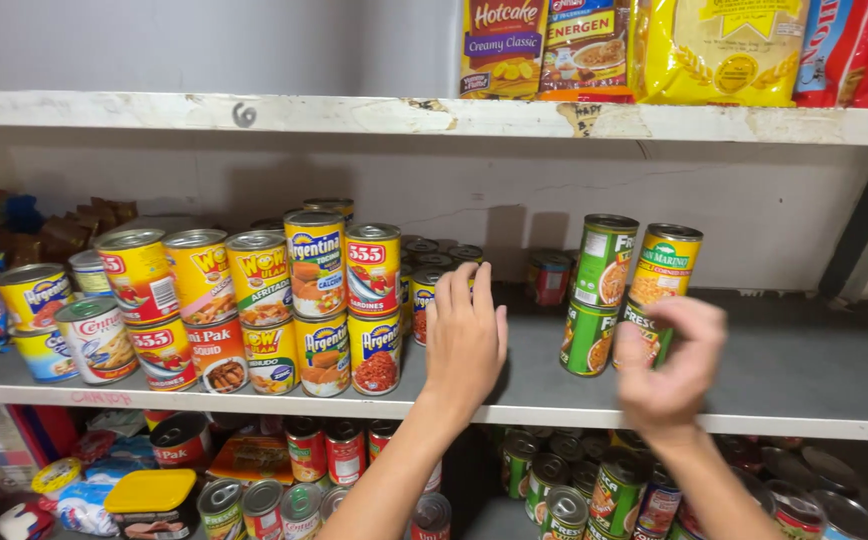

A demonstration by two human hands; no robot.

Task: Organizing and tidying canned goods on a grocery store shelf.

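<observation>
My left hand (pixel 465 338) lies over the grey middle shelf (pixel 804 375), fingers spread, reaching toward a small can (pixel 422 303) beside a two-high stack of yellow and red cans (pixel 315 262). My right hand (pixel 672 364) is blurred and curled around the lower can (pixel 646 338) of a stack of green and yellow cans, under a yellow-labelled can (pixel 666 262). Next to it stand two green cans (pixel 604 261), one on top of the other. Whether the right hand truly grips the can is unclear from the blur.
More stacked cans (pixel 139 275) fill the left of the shelf. A small red can (pixel 551 277) stands at the back wall. Packets (pixel 502 47) sit on the white upper shelf (pixel 254 113). Several cans (pixel 564 510) and a yellow-lidded tub (pixel 151 497) crowd the shelf below.
</observation>
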